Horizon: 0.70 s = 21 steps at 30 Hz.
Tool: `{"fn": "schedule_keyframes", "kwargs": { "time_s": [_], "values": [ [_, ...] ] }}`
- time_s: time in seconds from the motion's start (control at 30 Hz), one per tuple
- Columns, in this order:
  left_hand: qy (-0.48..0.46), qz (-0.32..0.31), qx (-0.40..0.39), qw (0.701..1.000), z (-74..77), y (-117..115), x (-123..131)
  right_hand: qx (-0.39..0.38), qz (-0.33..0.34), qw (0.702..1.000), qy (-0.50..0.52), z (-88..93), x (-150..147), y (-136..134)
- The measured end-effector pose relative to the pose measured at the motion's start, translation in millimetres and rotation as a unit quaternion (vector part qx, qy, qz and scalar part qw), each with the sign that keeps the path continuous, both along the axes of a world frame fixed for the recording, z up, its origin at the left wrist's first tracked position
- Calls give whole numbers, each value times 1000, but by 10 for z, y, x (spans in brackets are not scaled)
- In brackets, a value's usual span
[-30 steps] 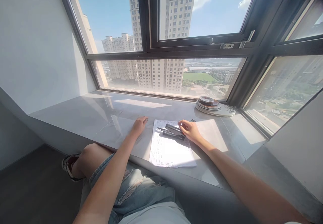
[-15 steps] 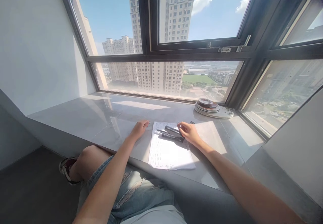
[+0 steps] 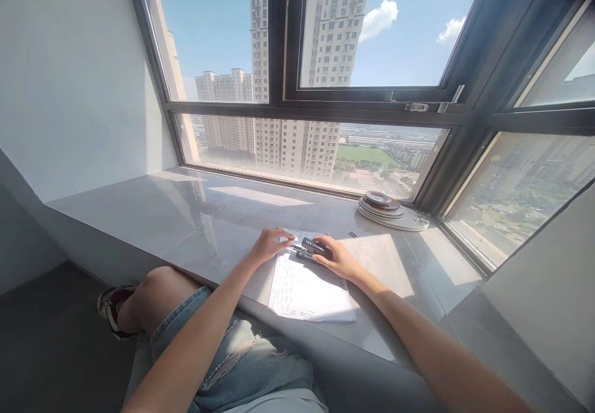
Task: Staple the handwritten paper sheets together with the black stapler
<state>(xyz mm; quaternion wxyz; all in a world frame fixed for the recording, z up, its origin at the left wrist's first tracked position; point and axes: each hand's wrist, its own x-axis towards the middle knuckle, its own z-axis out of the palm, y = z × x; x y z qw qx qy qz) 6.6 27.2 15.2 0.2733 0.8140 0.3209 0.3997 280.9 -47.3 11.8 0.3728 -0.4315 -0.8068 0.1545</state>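
Note:
A black stapler [image 3: 307, 255] lies on a stack of printed paper sheets [image 3: 309, 292], its top arm lifted away from its base. My right hand [image 3: 341, 258] is closed around the stapler's right end, with the thumb on the near side and the fingers over the top. My left hand [image 3: 269, 245] is over the upper left of the sheets, its fingertips close together beside the stapler's left end. Whatever those fingertips pinch is too small to make out.
The sheets lie on a glossy grey window ledge [image 3: 209, 239]. Small dark sticks [image 3: 352, 235] lie beyond my right hand. A stack of plates [image 3: 381, 205] stands near the window frame [image 3: 372, 109]. My bent knee [image 3: 162, 286] is below the ledge's front edge.
My left hand has moved right, from beside the sheets to the stapler's left end. My right hand has shifted from the stapler's far right side to a grip around it.

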Motion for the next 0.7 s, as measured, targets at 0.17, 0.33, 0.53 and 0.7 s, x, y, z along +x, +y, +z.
{"fn": "schedule_keyframes", "kwargs": {
  "time_s": [0.17, 0.33, 0.53, 0.7],
  "values": [
    [37, -25, -44, 998, -15, 15, -43, 0, -5, 1000, -5, -18, -1, 11],
    [56, -34, -37, 997, -13, 33, -39, -5, -6, 1000, -19, -21, 15, 24],
    [77, -37, -25, 996, -16, 36, -24, -6, -11, 1000, -21, -12, 13, 22],
    [85, -41, -23, 995, -5, 28, -25, -6, -10, 1000, -21, -18, 15, 20]
  ]
}}
